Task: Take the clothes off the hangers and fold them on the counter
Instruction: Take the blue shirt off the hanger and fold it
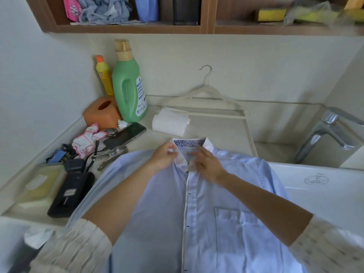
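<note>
item: light blue shirt (pixel 226 203), front up on the counter (pixel 226 133), collar (pixel 189 143) pointing away, long axis running from collar toward the person. left hand (pixel 164 156) pinches the left collar tip; right hand (pixel 206 164) rests on the placket just beside it, fingers seemingly straight. both equally near. bare hanger (pixel 206 103) lies beyond.

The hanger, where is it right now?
In the head view the empty hanger leans against the back wall behind the shirt, beside the white paper roll and left of the faucet.
</note>
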